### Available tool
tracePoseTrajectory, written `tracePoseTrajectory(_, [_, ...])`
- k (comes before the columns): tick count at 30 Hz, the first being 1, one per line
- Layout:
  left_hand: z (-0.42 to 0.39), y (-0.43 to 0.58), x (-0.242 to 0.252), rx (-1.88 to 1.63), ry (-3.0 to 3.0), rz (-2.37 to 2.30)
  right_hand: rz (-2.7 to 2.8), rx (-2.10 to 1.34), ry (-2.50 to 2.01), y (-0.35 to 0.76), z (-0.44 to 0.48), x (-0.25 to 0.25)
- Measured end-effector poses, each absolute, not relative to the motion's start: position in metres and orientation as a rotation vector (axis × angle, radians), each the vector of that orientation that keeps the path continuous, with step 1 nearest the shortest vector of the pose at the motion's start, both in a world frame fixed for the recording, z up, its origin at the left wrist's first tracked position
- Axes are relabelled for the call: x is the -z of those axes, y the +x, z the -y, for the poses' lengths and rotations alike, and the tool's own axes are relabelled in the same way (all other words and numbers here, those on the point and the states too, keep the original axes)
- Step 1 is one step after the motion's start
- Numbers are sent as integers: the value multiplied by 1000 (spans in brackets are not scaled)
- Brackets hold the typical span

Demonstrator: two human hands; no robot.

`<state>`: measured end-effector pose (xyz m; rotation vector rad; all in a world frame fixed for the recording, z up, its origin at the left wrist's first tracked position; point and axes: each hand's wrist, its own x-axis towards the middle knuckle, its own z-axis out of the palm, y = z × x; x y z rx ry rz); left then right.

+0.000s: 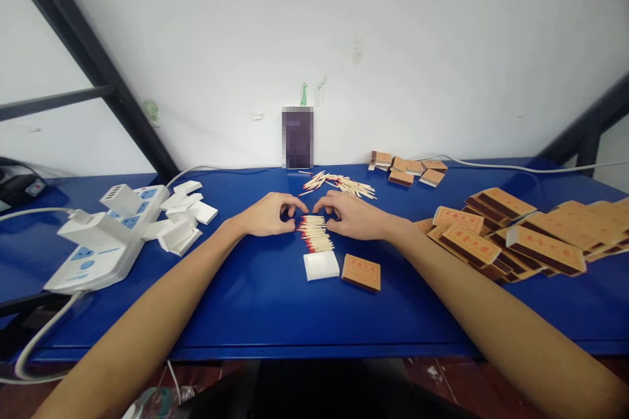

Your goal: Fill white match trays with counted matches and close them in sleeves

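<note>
A row of matches lies on the blue table with the red heads to the left. My left hand rests at the head side, its thumb and forefinger curved and apart. On the opposite side my right hand is bent the same way, fingertips close to the plain ends of the sticks. Neither hand shows anything held; whether the fingertips touch the matches I cannot tell. Just below the row sits a white matchbox tray, and beside it a tan matchbox sleeve. Behind my hands is a loose heap of matches.
Several white trays are piled at the left, next to a white power strip with plugs and cables. A big stack of tan matchboxes is at the right. Several smaller boxes lie near the wall, where a blurred dark object stands.
</note>
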<state>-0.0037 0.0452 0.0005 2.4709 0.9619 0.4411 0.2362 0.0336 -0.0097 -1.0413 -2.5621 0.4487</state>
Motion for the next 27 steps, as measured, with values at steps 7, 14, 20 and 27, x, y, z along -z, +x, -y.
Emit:
tracePoseTrajectory(7, [-41,0,-2,-395,2559,-984,2567,-398,-1057,233,-30,10])
tracePoseTrajectory(14, [-41,0,1,-376,2708,-986,2570,-441,-1072,233,-28,5])
tracePoseTrajectory(20, [-42,-2,-5,-412,2576,-942,2596,-590,-991,237,-21,-7])
tracePoseTrajectory(27, [-39,-15,-2,-507,2372,-905,2661,-704,-1038,237,-13,-18])
